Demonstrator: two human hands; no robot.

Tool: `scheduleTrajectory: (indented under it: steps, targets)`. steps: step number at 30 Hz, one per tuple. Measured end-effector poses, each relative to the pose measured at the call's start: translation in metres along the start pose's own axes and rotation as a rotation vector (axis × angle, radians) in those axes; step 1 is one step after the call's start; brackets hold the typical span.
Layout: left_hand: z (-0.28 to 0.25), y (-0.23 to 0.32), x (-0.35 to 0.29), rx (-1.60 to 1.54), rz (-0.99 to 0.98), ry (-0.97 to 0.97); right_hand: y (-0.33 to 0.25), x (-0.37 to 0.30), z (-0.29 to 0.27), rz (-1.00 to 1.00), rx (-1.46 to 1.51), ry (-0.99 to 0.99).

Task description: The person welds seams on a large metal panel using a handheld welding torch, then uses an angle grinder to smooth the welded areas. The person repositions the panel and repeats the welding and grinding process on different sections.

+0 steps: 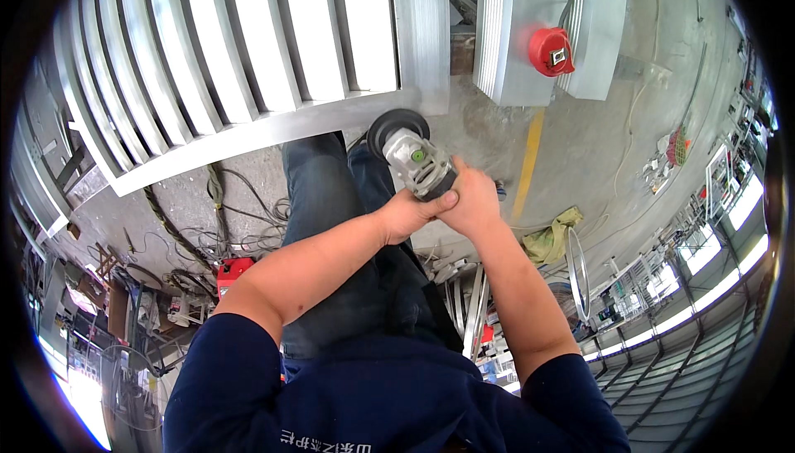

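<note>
Both of my hands are wrapped round an angle grinder (pixel 418 163) with a grey metal head. Its dark round disc (pixel 383 132) lies over the near edge of a large silvery slatted metal panel (pixel 273 127), close to its corner; whether disc and metal touch I cannot tell. My left hand (pixel 406 214) closes on the grinder's body from the left and below. From the right, my right hand (pixel 474 200) grips the rear of the body, its thumb meeting the left hand. The underside of the tool and most fingertips are hidden.
Stacked aluminium profiles (pixel 513 31) stand at the far right, with a red tape-measure-like tool (pixel 551 51) on top. Cables (pixel 248 196) tangle on the floor to the left, near a red box (pixel 233 272). A greenish cloth (pixel 551 239) lies right of my right arm.
</note>
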State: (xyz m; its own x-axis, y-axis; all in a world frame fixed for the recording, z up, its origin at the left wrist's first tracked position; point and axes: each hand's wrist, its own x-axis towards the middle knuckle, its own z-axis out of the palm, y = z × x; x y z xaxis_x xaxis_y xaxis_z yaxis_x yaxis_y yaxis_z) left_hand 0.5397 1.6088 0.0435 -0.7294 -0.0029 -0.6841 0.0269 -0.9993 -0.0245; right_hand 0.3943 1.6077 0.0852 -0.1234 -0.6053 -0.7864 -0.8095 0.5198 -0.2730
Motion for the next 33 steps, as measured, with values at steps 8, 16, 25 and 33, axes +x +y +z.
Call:
scheduleTrajectory:
  steps: [8, 16, 25, 33]
  targets:
    - [-0.008, -0.001, 0.003, 0.044, -0.022, 0.026, -0.005, 0.004, -0.002, 0.034, 0.046, 0.022]
    - [-0.012, 0.005, -0.009, 0.045, -0.086, 0.04, -0.004, -0.004, 0.018, 0.032, 0.094, 0.041]
    - [-0.019, 0.007, -0.026, 0.063, -0.104, 0.103, -0.013, -0.012, 0.034, 0.062, 0.252, 0.02]
    - [-0.024, 0.01, -0.03, 0.143, -0.137, 0.13, -0.014, -0.013, 0.047, 0.084, 0.346, 0.088]
